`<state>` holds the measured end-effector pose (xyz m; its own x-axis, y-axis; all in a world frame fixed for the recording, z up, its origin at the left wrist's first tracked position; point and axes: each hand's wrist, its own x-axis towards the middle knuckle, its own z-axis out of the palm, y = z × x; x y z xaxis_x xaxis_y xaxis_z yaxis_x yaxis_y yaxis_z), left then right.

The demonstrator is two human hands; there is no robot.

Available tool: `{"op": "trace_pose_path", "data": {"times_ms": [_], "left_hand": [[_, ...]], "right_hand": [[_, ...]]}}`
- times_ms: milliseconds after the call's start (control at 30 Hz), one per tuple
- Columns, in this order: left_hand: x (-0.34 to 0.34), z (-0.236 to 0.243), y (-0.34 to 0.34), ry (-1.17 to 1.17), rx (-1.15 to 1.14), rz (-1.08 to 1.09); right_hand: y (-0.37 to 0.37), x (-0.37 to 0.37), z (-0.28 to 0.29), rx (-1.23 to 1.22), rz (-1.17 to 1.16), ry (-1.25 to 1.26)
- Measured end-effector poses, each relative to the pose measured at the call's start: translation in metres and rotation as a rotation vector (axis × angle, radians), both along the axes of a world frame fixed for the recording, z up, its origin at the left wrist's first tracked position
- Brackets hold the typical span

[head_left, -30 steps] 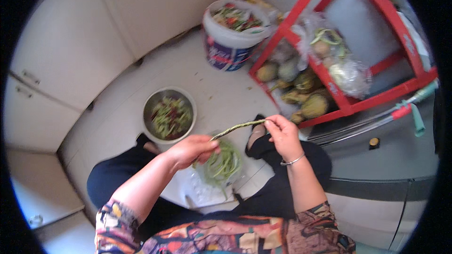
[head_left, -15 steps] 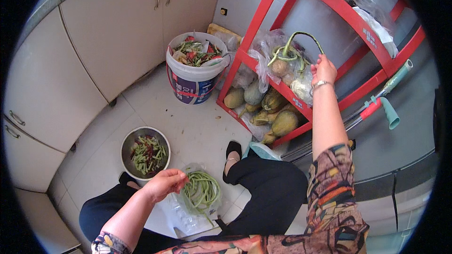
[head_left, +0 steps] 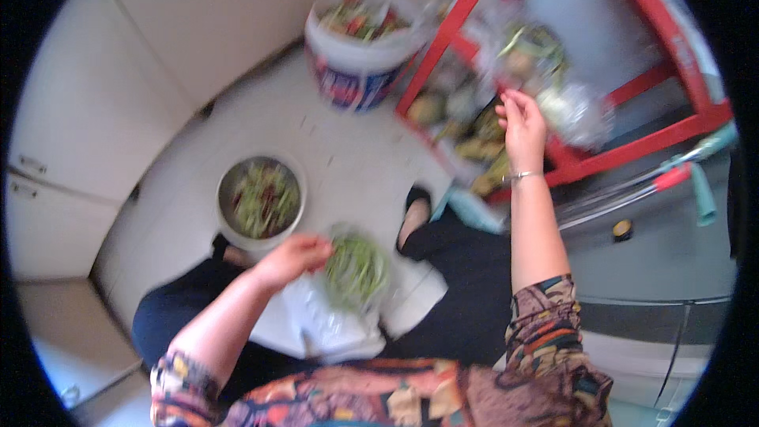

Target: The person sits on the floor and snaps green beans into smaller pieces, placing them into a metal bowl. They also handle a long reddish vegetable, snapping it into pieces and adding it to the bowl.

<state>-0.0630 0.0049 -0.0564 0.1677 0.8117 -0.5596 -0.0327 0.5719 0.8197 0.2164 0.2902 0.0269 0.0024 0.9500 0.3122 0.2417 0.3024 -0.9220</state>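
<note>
My right hand (head_left: 522,128) is raised in front of the red rack, its fingers loosely apart with nothing visible in them. Just beyond it, long green beans (head_left: 539,46) lie on plastic-wrapped vegetables on the rack's shelf. My left hand (head_left: 294,259) is low, between the metal bowl and the bag, fingers curled together; whatever they may hold is too blurred to make out. Beside its fingertips sits a clear plastic bag (head_left: 371,294) of long green beans (head_left: 353,269). The metal bowl (head_left: 224,217) holds broken green and dark red bean pieces (head_left: 265,199).
A white bucket (head_left: 326,41) of vegetable scraps stands by the cabinets (head_left: 198,24). The red rack (head_left: 444,35) holds squashes (head_left: 427,109) on its lower level. A crutch (head_left: 672,180) with a teal grip leans at right. White sheeting (head_left: 277,318) lies between my legs.
My right hand has let go of the long beans, now lying on the shelf, and drawn back toward me. My left hand has shifted slightly right and up. The view has tilted and blurred.
</note>
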Motion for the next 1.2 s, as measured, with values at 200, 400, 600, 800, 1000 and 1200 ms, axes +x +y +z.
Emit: {"op": "trace_pose_path", "data": {"times_ms": [200,400,600,800,1000,1200], "left_hand": [[0.019,-0.027,-0.017,0.961,0.468,-0.603],[0.029,-0.047,-0.031,0.861,0.396,-1.086],[0.007,-0.093,-0.040,1.100,0.243,-1.076],[-0.005,-0.077,-0.031,1.148,0.221,-0.873],[-0.018,-0.085,-0.040,1.162,0.255,-0.723],[-0.015,-0.072,-0.027,1.198,0.198,-0.630]], "right_hand": [[-0.145,-0.050,-0.200,-0.705,0.768,-0.542],[-0.255,-0.094,-0.228,-0.612,1.014,-1.101],[-0.263,-0.091,-0.254,-0.644,1.208,-1.141],[-0.246,-0.092,-0.252,-0.683,1.047,-1.099],[-0.225,-0.130,-0.262,-0.564,0.795,-0.979],[-0.213,-0.152,-0.301,-0.525,0.895,-1.127]]}}
